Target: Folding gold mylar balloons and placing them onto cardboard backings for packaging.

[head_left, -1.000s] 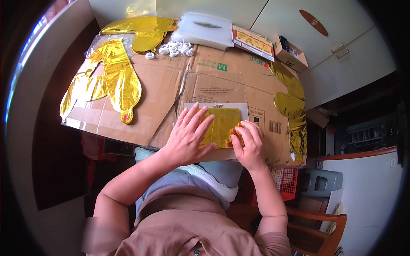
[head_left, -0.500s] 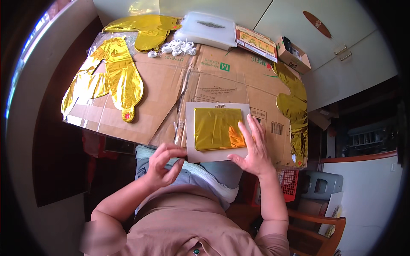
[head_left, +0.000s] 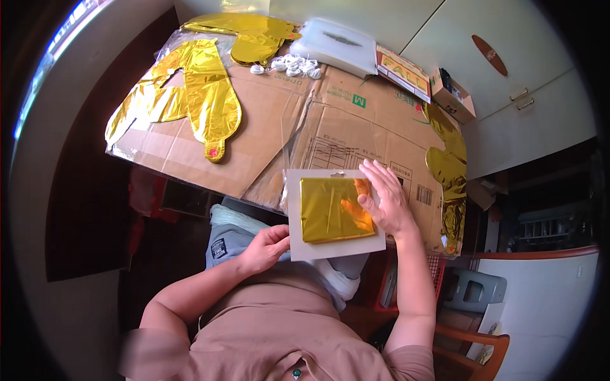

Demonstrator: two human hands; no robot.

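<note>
A white backing card (head_left: 295,251) with a hang slot at its top lies at the table's front edge, its lower part overhanging. On it sits a flat, folded square of shiny gold foil (head_left: 330,213). My left hand (head_left: 265,247) has thumb and fingers pinched at the card's left edge, the fingertips partly hidden. My right hand (head_left: 391,203) rests open along the card's right side, fingers stretched out over its upper right edge, thumb over the foil. A clear plastic sleeve (head_left: 330,130) spreads on the cardboard beyond the card.
Flattened cardboard (head_left: 254,127) covers the table. Gold foil balloons (head_left: 219,108) lie at the left, more (head_left: 448,165) along the right edge. White ribbon coils (head_left: 295,65), a translucent plastic case (head_left: 337,47), a printed flat box (head_left: 403,70) and a small open box (head_left: 452,95) line the back.
The card with the gold foil has come nearer to my body and shifted right in view. My left hand has closed at its left edge. My right hand has moved up along the right side.
</note>
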